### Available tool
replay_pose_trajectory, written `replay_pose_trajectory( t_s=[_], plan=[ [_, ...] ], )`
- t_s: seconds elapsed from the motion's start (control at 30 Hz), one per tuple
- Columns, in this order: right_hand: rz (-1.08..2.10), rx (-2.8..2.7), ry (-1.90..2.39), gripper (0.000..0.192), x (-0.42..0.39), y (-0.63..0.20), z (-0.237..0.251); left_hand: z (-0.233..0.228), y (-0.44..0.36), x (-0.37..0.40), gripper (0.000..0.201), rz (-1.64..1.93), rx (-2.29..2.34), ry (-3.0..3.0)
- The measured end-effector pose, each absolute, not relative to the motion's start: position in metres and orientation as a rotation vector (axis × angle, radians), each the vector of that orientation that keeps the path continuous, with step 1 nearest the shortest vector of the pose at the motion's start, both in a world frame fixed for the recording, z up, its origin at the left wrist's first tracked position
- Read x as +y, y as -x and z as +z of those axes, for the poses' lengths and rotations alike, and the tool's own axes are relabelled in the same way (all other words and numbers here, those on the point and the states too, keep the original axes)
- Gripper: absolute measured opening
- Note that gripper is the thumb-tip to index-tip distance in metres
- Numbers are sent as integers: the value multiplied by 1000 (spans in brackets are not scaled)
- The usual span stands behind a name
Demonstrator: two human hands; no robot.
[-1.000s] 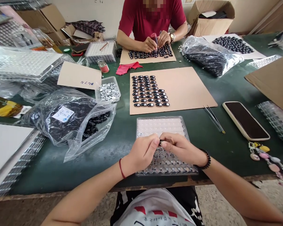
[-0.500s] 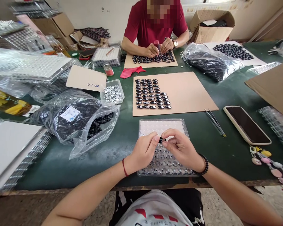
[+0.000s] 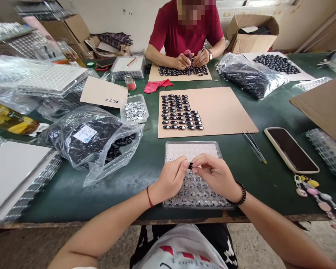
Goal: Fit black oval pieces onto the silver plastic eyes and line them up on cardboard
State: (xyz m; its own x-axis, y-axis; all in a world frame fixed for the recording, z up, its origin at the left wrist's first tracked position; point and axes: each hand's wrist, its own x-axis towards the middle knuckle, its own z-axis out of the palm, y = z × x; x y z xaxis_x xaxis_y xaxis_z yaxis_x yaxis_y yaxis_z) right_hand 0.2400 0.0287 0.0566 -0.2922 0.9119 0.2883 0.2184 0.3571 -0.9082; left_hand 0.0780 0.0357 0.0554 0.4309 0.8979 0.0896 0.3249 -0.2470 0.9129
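Between my two hands is a small glossy black piece (image 3: 190, 166), mostly covered by fingertips. My left hand (image 3: 171, 178) pinches one end with thumb and curled fingers. On the other end, my right hand (image 3: 216, 175) closes thumb and index finger. Both are held above a clear plastic tray (image 3: 194, 202) with round pockets, whose far part shows white. Past the tray lies a cardboard sheet (image 3: 226, 112), bearing rows of similar black oval pieces (image 3: 180, 113) with pale shiny spots.
Tweezers (image 3: 254, 147) and a phone (image 3: 292, 149) lie to the right. An open plastic bag (image 3: 100, 136) of black pieces and a tub (image 3: 134, 108) of small silvery parts stand left. Opposite, a co-worker in a red shirt (image 3: 186, 37) handles black pieces with a red-handled tool.
My right fingertips have closed in on the black piece, so less of it shows. The co-worker's hands have shifted slightly. The view has moved a little.
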Motion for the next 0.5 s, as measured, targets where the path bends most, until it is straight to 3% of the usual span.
replay_pose_trajectory(
  t_s=[0.27,0.5],
  plan=[
    [1391,-1471,1053,18,31,-241,53,60,-71,42,22,875,1105,-1950],
    [1281,-1414,1110,17,35,-242,55,61,-65,48,24,977,1147,-2232]
  ],
)
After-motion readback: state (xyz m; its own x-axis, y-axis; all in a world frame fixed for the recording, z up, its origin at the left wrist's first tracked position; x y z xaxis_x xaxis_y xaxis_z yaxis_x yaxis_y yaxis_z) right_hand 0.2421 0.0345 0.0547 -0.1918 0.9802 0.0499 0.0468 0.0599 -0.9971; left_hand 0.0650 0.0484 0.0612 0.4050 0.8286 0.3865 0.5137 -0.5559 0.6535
